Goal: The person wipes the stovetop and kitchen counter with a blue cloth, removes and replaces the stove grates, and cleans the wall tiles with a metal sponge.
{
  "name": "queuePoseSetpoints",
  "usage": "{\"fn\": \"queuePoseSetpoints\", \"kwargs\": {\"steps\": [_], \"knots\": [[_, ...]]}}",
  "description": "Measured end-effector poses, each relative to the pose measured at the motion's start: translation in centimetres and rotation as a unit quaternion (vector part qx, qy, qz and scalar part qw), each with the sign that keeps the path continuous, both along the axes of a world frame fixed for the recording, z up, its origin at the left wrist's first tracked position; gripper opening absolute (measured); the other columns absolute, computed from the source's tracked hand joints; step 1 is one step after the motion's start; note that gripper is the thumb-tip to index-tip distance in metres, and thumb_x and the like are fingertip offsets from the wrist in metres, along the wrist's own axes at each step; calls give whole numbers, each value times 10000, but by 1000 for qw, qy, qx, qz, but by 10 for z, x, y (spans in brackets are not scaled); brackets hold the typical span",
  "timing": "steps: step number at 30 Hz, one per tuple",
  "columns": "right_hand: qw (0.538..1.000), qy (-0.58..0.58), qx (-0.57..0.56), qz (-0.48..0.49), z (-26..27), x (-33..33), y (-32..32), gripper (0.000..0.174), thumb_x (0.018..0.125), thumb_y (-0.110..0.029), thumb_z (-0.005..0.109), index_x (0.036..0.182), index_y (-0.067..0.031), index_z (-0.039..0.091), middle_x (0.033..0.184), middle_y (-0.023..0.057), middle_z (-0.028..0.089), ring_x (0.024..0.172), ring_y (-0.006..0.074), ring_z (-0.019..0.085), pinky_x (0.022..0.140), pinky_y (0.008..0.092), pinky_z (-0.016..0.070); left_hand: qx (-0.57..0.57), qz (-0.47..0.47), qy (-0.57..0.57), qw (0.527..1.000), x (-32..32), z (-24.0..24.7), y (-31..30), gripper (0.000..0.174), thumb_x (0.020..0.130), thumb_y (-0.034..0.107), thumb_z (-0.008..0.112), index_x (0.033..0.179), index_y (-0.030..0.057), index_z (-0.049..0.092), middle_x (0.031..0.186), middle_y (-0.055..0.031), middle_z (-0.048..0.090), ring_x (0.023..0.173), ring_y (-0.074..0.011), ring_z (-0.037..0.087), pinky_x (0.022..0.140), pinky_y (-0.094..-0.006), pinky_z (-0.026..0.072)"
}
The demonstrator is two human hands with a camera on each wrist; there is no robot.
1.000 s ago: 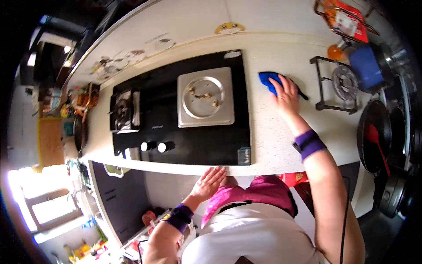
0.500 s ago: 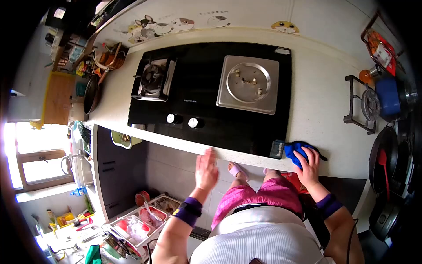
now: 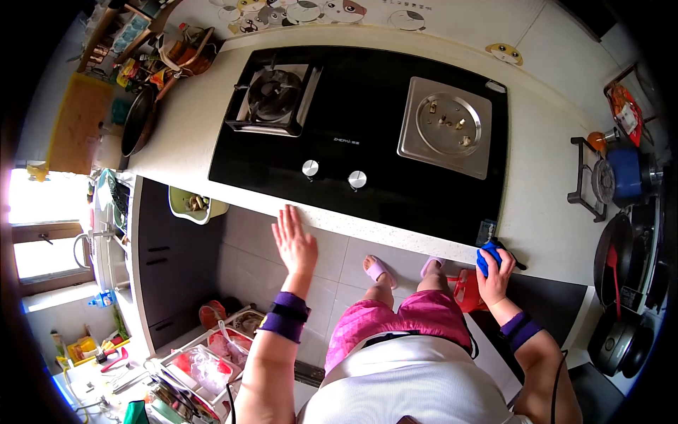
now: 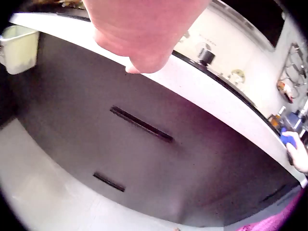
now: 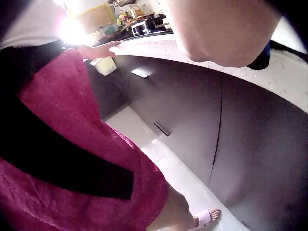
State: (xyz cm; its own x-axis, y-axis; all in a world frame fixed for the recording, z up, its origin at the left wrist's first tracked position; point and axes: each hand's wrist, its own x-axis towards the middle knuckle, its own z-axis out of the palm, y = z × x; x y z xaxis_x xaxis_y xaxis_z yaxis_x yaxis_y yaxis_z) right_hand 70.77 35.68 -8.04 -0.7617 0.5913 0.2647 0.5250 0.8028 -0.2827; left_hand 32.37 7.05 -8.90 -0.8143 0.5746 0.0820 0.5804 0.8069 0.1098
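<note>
My right hand (image 3: 494, 272) grips a blue cloth (image 3: 488, 257) at the front edge of the white counter (image 3: 544, 212), just right of the black glass hob (image 3: 367, 134). The cloth shows dark under my right hand (image 5: 226, 29) in the right wrist view, as the blue cloth (image 5: 262, 57). My left hand (image 3: 291, 233) is flat with straight fingers against the counter's front edge, below the two hob knobs (image 3: 309, 168). The left wrist view shows my left palm (image 4: 144, 33) close up and, far right, the blue cloth (image 4: 288, 139).
A steel burner plate (image 3: 445, 127) and a gas burner with its grate (image 3: 272, 95) sit on the hob. A loose grate (image 3: 590, 180), blue pot (image 3: 625, 173) and black pan (image 3: 614, 258) stand at right. A small bin (image 3: 189, 205) hangs off the dark cabinet (image 4: 144, 159).
My right hand has drawn the blue cloth from the back of the counter down to its front edge. My left hand has slid left along that edge.
</note>
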Motion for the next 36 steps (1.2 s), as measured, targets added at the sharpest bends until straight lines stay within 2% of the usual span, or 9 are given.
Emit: {"fn": "queuePoseSetpoints", "kwargs": {"steps": [4,6,14,18,23,28,30,33,36], "knots": [[1000,0,-8,-13,-4,1,-6,447,798,-137,758,1221,-191,621,1229,156,459,1141,406,451,978,536,398,63,-147,-102,982,63,-2,27,741,773,95,552,1490,23,381,1560,-124,348,1455,-278,314,1203,-492,198],[1000,-4,-5,-9,-2,1,-6,453,786,-118,768,1208,-185,617,1223,158,465,1123,407,465,967,532,405,64,-194,-64,977,72,5,30,771,757,107,574,1498,38,373,1563,-122,344,1454,-268,318,1202,-486,203],[996,0,-28,85,6,-45,-48,517,724,-93,785,1205,-218,640,1211,108,486,1115,377,483,965,500,417,-39,9,43,998,-70,-9,-39,882,759,134,628,1544,24,241,1621,-132,221,1505,-276,201,1220,-449,150],[996,39,-36,71,2,-131,-88,544,704,-131,793,1215,-247,646,1225,94,490,1141,358,477,978,489,405,12,34,0,999,-54,-2,-24,855,772,124,593,1537,-3,234,1622,-160,204,1506,-294,192,1225,-441,141],[984,12,-75,163,26,-199,-117,604,762,-179,746,1331,-289,575,1274,99,495,1188,316,492,1006,475,407,57,-128,-45,989,17,5,-4,814,760,131,574,1515,-4,303,1589,-166,286,1473,-291,280,1204,-466,206],[954,-66,-25,291,17,-163,-78,781,697,-97,730,1398,-355,504,1335,62,485,1199,294,506,1024,450,433,9,21,7,1000,-58,-4,-51,914,748,107,638,1562,85,223,1610,-148,243,1499,-276,217,1225,-476,135],[958,-65,-43,276,16,-180,-85,716,754,-111,694,1401,-351,504,1331,72,477,1199,298,494,1027,446,419,8,-2,16,1000,-86,-5,-71,877,767,86,628,1551,61,235,1602,-160,255,1491,-304,229,1219,-487,153],[963,-57,0,263,-5,-226,-113,586,874,-149,578,1420,-343,492,1316,104,462,1205,312,469,1009,459,404,140,22,-4,990,-92,1,-83,826,785,73,620,1533,42,272,1579,-174,296,1480,-337,245,1205,-504,185],[957,-63,-20,281,0,-290,-152,612,877,-151,569,1456,-314,451,1349,124,437,1239,328,447,1005,465,406,217,78,3,973,-74,5,-104,784,790,52,608,1514,29,307,1555,-178,337,1466,-365,265,1190,-524,211]]}}
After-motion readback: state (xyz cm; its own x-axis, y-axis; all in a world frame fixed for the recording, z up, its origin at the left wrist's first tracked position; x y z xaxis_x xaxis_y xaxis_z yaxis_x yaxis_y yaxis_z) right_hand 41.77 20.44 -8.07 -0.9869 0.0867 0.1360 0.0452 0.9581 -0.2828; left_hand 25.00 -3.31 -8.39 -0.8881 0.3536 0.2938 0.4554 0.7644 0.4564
